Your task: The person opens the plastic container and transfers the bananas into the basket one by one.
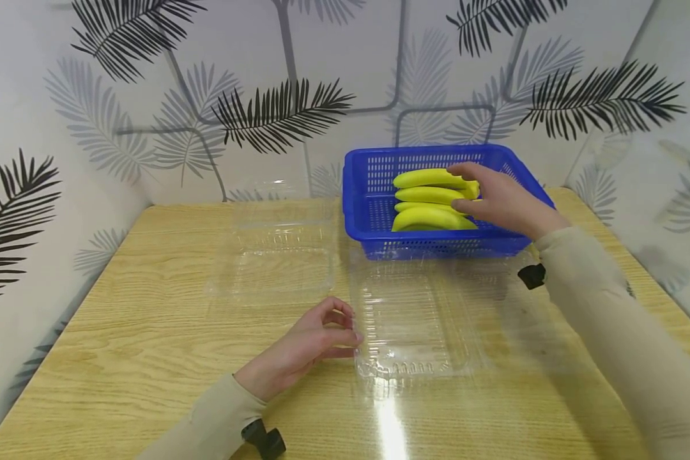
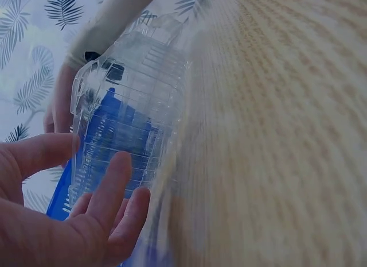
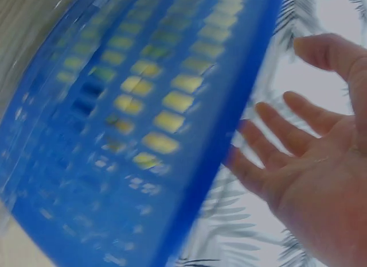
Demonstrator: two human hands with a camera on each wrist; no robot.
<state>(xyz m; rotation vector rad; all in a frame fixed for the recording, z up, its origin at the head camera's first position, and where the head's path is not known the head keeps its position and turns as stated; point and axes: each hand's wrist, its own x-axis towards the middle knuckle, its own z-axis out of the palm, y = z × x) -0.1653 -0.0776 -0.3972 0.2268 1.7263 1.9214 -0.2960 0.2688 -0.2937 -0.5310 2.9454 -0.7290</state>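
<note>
My right hand [image 1: 500,199] reaches over the blue basket [image 1: 353,220], thumb and fingers spread above yellow bananas [image 1: 434,218] lying side by side inside. The right wrist view shows this hand [image 3: 321,146] beside the rim, with nothing in its fingers; yellow shows through the basket's holes. At the left side of a clear plastic container [image 1: 402,319], my left hand [image 1: 310,345] rests on the table. Seen from the left wrist, its thumb touches the container's rim and its loosely bent fingers [image 2: 112,189] lie against or close to the outer wall; contact there is unclear.
A second clear plastic container [image 1: 284,268], lid raised at the back, stands on the wooden table [image 1: 167,313] to the left. Clear plastic extends right of the nearer container. A leaf-patterned wall [image 1: 276,70] closes off the back.
</note>
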